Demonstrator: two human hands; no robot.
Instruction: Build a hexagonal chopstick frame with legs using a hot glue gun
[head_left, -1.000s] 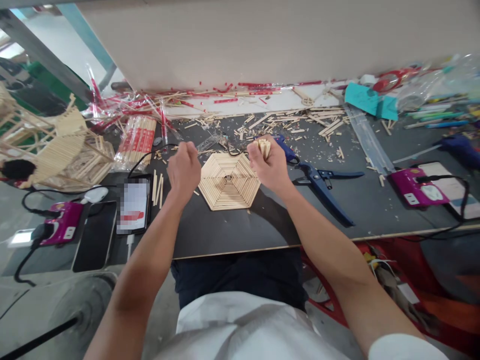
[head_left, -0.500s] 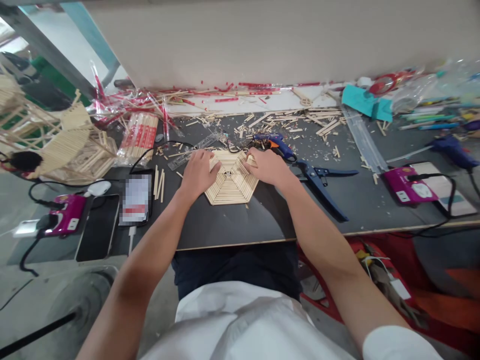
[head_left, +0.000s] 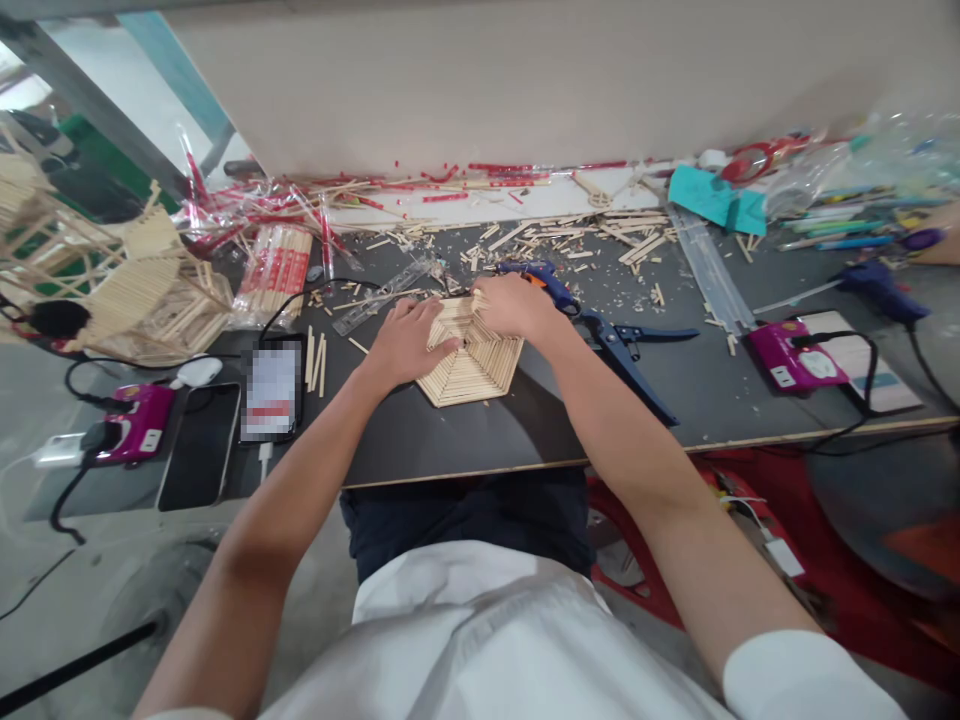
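Note:
An octagon-like panel of pale wooden sticks (head_left: 474, 372) lies on the dark tabletop in front of me, its sticks set in rings around a small centre. My left hand (head_left: 411, 342) rests on the panel's left side, fingers spread and thumb toward the centre. At the panel's upper right, my right hand (head_left: 508, 304) has its fingers bent down and pressed together at the sticks; what they hold is too small to name. A blue glue gun (head_left: 536, 270) lies just behind my right hand. Blue-handled cutters (head_left: 630, 365) lie to the right of the panel.
Two phones (head_left: 199, 450) and a magenta power block (head_left: 139, 425) are at the left, near a stick-built model (head_left: 135, 290). Stick scraps (head_left: 525, 235) litter the back. Another magenta block (head_left: 799, 355) and glue gun (head_left: 885, 292) are at the right. Part of another person's arm shows at the far right.
The panel has turned a little under my hands. My right hand has moved left toward the panel's top, and my left thumb reaches further over the centre. The view has shifted slightly.

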